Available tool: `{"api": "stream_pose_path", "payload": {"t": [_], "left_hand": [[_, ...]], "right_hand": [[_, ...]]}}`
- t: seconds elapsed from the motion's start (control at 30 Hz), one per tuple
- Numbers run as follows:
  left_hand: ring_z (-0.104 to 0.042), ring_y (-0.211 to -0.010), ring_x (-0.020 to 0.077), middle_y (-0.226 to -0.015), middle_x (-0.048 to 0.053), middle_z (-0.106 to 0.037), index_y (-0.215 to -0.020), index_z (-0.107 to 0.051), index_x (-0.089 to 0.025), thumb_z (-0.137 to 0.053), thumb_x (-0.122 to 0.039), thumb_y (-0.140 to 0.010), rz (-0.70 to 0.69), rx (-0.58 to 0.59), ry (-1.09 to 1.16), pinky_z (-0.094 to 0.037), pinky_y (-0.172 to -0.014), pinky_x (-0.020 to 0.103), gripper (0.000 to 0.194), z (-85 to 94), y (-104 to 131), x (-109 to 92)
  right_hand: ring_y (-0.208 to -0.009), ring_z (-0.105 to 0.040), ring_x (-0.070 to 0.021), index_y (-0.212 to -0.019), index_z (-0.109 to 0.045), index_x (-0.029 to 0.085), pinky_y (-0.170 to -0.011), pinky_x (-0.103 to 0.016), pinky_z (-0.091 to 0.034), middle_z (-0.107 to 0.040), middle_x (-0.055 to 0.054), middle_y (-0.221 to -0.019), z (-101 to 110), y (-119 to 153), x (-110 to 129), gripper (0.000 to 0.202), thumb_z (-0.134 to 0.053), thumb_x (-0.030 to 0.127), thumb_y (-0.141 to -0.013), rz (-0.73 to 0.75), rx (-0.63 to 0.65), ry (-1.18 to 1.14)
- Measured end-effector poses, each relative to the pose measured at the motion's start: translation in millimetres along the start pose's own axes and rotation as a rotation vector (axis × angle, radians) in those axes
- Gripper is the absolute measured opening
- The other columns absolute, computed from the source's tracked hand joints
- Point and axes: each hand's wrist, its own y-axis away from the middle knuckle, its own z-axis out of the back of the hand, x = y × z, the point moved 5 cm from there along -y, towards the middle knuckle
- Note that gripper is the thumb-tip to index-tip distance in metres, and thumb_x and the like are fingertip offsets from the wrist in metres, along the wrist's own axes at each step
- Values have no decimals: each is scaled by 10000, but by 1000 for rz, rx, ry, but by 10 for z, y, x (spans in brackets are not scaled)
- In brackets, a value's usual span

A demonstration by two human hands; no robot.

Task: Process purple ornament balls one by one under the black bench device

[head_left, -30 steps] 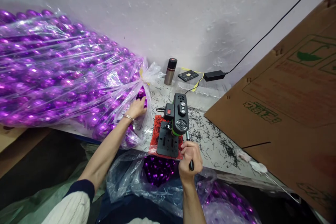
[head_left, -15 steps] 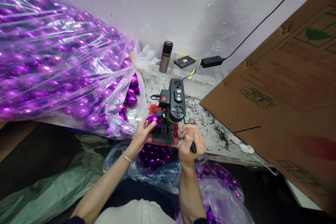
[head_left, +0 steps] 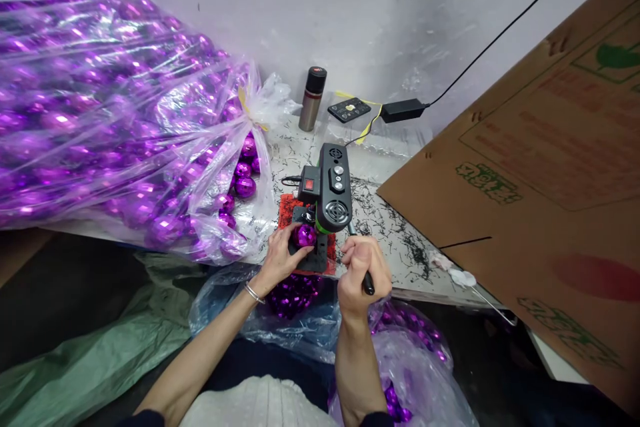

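Between the thumb and fingers of my left hand [head_left: 281,255] is a shiny purple faceted ball [head_left: 305,235], like a mirror-ball ornament. It sits over the black base plate [head_left: 316,260] of a small black machine [head_left: 335,187] with round vents, silver buttons and a red switch. My right hand [head_left: 365,273] is wrapped round the black-ended lever handle [head_left: 369,283] at the machine's right side. Under the plate lies a red mat [head_left: 287,212]. Below the table edge, more purple balls [head_left: 293,296] lie in an open clear bag.
A big clear bag of purple balls [head_left: 115,120] fills the left. Behind the machine stand a bottle [head_left: 313,99], a phone-like black slab [head_left: 349,110] and a power adapter [head_left: 403,110] with its cable. A large cardboard box [head_left: 520,180] leans in from the right. Black thread-like scraps litter the tabletop.
My left hand has moved the purple ball slightly right, further over the machine's base plate, and its grip has turned. My right hand stays on the lever. The view has shifted slightly.
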Motion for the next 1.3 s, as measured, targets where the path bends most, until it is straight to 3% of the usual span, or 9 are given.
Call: {"api": "stream_pose_path", "payload": {"t": [0.33,0.6,0.87,1.0,1.3], "left_hand": [[-757,-1234,321,-1318,120,-777,-1386,-602,-237,-844,-379,-942,-250,-27,-13,-549,-1161,553,525,-120,48,-83],[-750,-1275,327,-1345,124,-758,-1400,-608,-242,-879,-393,-917,-250,-27,61,-598,-1122,541,574,-144,18,-30],[-751,-1278,327,-1347,130,-756,-1421,-594,-239,-874,-379,-927,-294,-35,73,-605,-1123,538,585,-145,38,-35],[-748,-1286,331,-1353,127,-754,-1426,-594,-244,-895,-359,-904,-266,-21,63,-598,-1138,546,613,-159,40,-23],[-760,-1276,326,-1350,121,-763,-1416,-587,-246,-888,-336,-903,-250,-6,50,-600,-1146,545,602,-152,43,-53]], "right_hand": [[-676,-639,-138,-740,-546,232,-644,-299,-468,-557,36,-655,15,95,-16,358,-485,135,-1079,-1,4,12],[-685,-648,-134,-757,-566,231,-660,-302,-503,-610,25,-710,-2,316,-112,363,-445,157,-1091,5,-15,40],[-631,-607,-121,-753,-551,231,-655,-315,-528,-610,22,-752,-105,563,-281,408,-388,218,-1126,43,-122,-1],[-622,-607,-120,-746,-551,229,-735,-352,-565,-609,28,-742,-124,607,-313,424,-377,229,-1133,46,-150,4],[-605,-585,-125,-752,-547,231,-740,-369,-554,-601,33,-721,-119,641,-349,414,-389,258,-1134,53,-154,-13]]}}
